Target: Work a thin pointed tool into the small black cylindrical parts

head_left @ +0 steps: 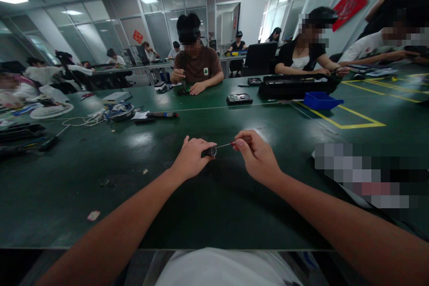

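Left hand (191,157) pinching black cylindrical part (209,152); right hand (256,156) gripping screwdriver (232,143), shaft pointing left, at part's right end.

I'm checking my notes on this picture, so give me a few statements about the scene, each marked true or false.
1. The left hand grips a black cylindrical part. True.
2. Both hands wear gloves. False: the left hand and the right hand are bare.
3. The right hand holds a thin-shafted screwdriver. True.
4. The screwdriver's shaft points away from the black cylindrical part. False: it points toward it.
5. A blue bin stands on the green table, beyond the hands. True.
6. That bin is to the left of both hands. False: it is to their right.
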Tool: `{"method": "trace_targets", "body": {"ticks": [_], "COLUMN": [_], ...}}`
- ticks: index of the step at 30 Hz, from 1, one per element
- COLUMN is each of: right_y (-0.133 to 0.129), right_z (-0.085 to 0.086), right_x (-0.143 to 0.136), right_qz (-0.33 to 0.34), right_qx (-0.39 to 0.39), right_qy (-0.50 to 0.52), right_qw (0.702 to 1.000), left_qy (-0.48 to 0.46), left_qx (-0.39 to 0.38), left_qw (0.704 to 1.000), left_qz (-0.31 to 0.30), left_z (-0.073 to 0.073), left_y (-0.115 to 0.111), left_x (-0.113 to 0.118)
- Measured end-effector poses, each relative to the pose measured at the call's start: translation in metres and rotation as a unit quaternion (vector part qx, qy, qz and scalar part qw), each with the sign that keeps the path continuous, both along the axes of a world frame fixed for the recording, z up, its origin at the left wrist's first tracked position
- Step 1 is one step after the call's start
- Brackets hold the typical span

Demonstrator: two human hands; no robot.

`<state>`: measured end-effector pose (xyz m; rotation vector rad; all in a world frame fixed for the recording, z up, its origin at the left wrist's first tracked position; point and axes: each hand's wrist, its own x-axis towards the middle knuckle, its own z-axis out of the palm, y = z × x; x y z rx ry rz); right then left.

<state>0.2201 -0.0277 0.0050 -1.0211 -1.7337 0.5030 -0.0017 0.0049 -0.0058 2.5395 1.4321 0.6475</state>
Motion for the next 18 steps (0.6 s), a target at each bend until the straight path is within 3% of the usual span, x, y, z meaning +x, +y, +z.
{"method": "trace_targets", "body": {"ticks": [18], "right_y": [0.002], "right_z": [-0.002], "right_x": [0.0018], "right_qz": [0.006], "right_qx": [0.008], "right_qy": [-0.016], "right_qw": [1.0], "left_qy": [-0.011], "left_qx": [0.005], "left_qw": [1.0], "left_qz": [0.003], "left_z": [-0.0004], "left_y": [0.0021], "left_x": [0.0006]}}
